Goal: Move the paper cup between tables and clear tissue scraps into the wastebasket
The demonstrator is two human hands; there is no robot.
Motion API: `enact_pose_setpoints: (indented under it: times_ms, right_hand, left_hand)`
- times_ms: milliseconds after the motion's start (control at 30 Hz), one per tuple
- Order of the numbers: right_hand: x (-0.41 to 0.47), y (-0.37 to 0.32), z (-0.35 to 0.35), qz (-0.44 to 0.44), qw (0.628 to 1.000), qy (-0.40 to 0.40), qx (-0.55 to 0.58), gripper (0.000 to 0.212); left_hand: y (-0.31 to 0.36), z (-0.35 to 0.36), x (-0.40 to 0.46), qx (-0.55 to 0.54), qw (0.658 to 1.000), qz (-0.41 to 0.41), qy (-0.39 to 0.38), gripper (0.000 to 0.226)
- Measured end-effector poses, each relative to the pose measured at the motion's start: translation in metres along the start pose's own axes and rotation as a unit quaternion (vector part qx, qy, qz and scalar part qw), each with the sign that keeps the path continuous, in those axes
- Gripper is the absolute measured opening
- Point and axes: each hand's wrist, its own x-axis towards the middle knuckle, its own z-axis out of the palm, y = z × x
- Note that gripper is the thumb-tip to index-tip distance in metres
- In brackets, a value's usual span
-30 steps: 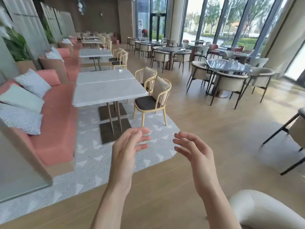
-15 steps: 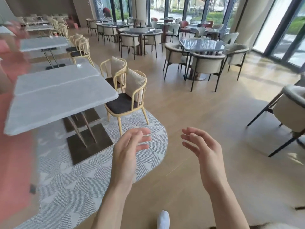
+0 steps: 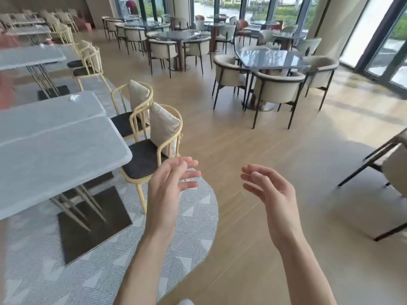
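Locating the task item comes first: one crumpled tissue scrap [image 3: 74,97] lies on the far table [image 3: 50,113], close to its far edge and toward its far right corner. No paper cup or wastebasket can be made out in this view.

Both hands are raised in front of the body, well apart from the scrap. The left hand [image 3: 170,186] and the right hand [image 3: 269,192] have loosely spread fingers, palms turned toward each other, and hold nothing.

From the hands, the scrap lies forward and to the left, beyond the near table [image 3: 57,164]. The left hand is judged nearer. The scrap is a small irregular wad; its long axis and pointing direction cannot be told at this range.
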Motion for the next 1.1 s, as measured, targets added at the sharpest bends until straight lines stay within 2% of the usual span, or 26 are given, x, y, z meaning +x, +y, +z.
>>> enact_pose_setpoints:
  times_ms: [133, 300, 500, 567, 667, 867, 1000, 1100]
  right_hand:
    - [0.089, 0.022, -0.001, 0.013, 1.0, 0.018, -0.014, 0.016]
    - [0.224, 0.037, 0.018, 0.022, 0.998, 0.023, -0.046, 0.028]
    - [0.39, 0.022, 0.045, 0.015, 0.998, 0.022, -0.064, 0.029]
    - [0.436, 0.021, 0.052, 0.011, 0.998, 0.025, -0.049, 0.027]
    - [0.495, 0.031, 0.066, 0.023, 0.999, 0.023, -0.034, 0.028]
    - [0.628, 0.065, 0.101, 0.045, 0.999, -0.018, -0.022, 0.016]
    - [0.738, 0.087, 0.138, 0.047, 0.997, -0.066, -0.002, 0.024]
    - [0.828, 0.093, 0.174, 0.045, 0.992, -0.122, 0.0, 0.022]
  left_hand:
    - [-0.035, 0.032, 0.086, 0.0, 1.0, -0.013, -0.016, 0.023]
    - [-0.081, 0.087, 0.219, -0.021, 0.999, -0.03, -0.032, 0.02]
    - [-0.083, 0.162, 0.379, -0.047, 0.997, -0.014, -0.061, 0.018]
    - [-0.082, 0.176, 0.424, -0.046, 0.997, -0.015, -0.056, 0.023]
    - [-0.09, 0.184, 0.481, -0.04, 0.998, -0.021, -0.049, 0.018]
    - [-0.122, 0.191, 0.594, -0.032, 0.998, -0.047, 0.019, 0.02]
    - [-0.139, 0.199, 0.686, -0.035, 0.996, -0.032, 0.079, 0.019]
    - [-0.138, 0.21, 0.766, -0.03, 0.991, -0.015, 0.128, 0.017]
